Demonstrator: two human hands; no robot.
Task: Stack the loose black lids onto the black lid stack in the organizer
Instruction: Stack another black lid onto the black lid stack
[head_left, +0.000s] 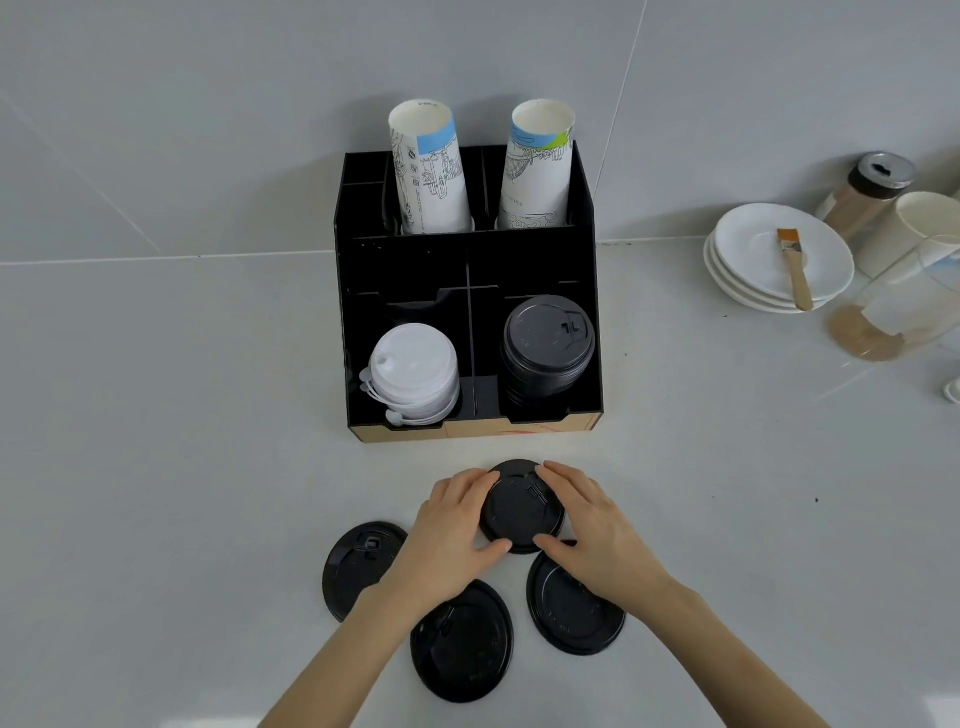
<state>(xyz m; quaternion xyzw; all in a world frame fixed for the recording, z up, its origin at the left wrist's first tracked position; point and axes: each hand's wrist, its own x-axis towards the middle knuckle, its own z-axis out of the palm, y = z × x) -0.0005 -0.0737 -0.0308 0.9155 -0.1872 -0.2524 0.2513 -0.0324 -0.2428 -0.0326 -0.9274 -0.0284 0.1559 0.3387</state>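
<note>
- Hands at the lower centre of the frame, both closed lightly round one black lid (521, 506) on the white counter (156, 467)
- Left hand (457, 525) cups the lid's left edge, fingers curled over the far rim and thumb on the near rim; right hand (587, 519) mirrors it on the right edge
- Neither hand is fully shut; each is half curled and pinches the rim, probably so the thin lid can be lifted level
- The held lid may be more than one lid nested together; the edge looks thick, but I cannot tell for sure
- Three more loose lids lie flat below it: one lower left (353, 569) partly under the left wrist, one lower centre (462, 644) between the forearms, one lower right (576, 610) partly under the right hand
- Organizer (582, 218), a black box with open compartments, stands above the hands at the frame's centre, against the wall
- Black stack (548, 345) sits in its front right compartment, well apart from the held lid and almost straight above it in the frame
- White stack (415, 369) fills the front left compartment; two paper cup stacks (428, 166) stand upright in the back row
- Lids are kept in snug compartments, likely so each pile stays upright and sorted by colour
- At the right edge: white saucers (737, 254) with a brush (795, 265) on top, unrelated to the task
</note>
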